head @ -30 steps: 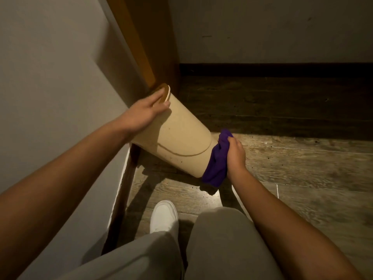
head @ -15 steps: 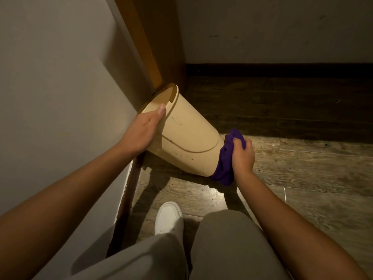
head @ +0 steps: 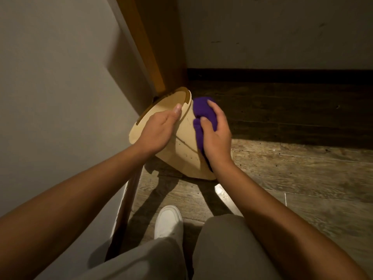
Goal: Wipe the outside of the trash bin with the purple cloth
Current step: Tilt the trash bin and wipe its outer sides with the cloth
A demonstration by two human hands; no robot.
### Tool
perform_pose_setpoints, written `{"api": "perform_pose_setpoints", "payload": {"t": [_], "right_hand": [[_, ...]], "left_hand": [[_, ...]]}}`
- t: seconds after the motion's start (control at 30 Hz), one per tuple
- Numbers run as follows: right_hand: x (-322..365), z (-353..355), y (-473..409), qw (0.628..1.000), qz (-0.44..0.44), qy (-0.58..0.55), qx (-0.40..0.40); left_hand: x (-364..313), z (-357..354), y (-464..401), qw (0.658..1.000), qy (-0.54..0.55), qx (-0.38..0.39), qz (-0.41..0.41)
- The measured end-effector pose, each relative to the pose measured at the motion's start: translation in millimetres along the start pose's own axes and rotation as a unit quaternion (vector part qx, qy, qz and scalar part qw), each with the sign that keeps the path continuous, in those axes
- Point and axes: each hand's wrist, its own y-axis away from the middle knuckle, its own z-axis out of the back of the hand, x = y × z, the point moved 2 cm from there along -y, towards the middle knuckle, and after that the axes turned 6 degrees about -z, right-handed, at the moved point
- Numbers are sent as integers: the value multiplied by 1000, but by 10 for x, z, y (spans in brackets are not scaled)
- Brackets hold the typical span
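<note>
A beige trash bin (head: 185, 150) is tilted toward the left wall, its open rim up and to the left, its base edge resting on the wooden floor. My left hand (head: 157, 130) grips the bin at its rim, thumb over the edge. My right hand (head: 216, 138) holds the bunched purple cloth (head: 203, 116) and presses it against the bin's outer wall, high up near the rim. Part of the cloth is hidden under my palm.
A grey wall (head: 60, 98) runs close on the left, with a wooden door frame (head: 153, 47) in the corner behind the bin. Dark baseboard lines the far wall. My white shoe (head: 168, 222) and grey-trousered legs are below, on the wood-plank floor (head: 302, 178).
My right hand slid the cloth from the bin's base up along its side to near the rim. The bin has tipped more upright, with my left hand still holding the rim.
</note>
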Motion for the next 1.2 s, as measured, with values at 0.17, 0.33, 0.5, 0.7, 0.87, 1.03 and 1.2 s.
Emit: {"api": "perform_pose_setpoints", "payload": {"t": [0.17,0.33,0.5,0.7,0.87,1.03,1.2], "right_hand": [[263,-452,155,983,131,126,20],[39,-493,261,918,260,297,35],[-124,-245,121,899,259,350,32],[-328,124,-118,945,101,309,-30],[-552,464,-361,955,16,291,-63],[-662,648,-362,965,-2,250,-75],[-690,562,-107,961,13,250,-118]], "left_hand": [[93,73,-85,996,45,-64,51],[242,96,-127,981,134,-100,95],[381,98,-133,989,61,-116,72],[486,121,-83,983,43,-159,86],[496,91,-38,978,48,-181,90],[424,71,17,979,55,-175,88],[300,58,33,979,75,-170,86]]}}
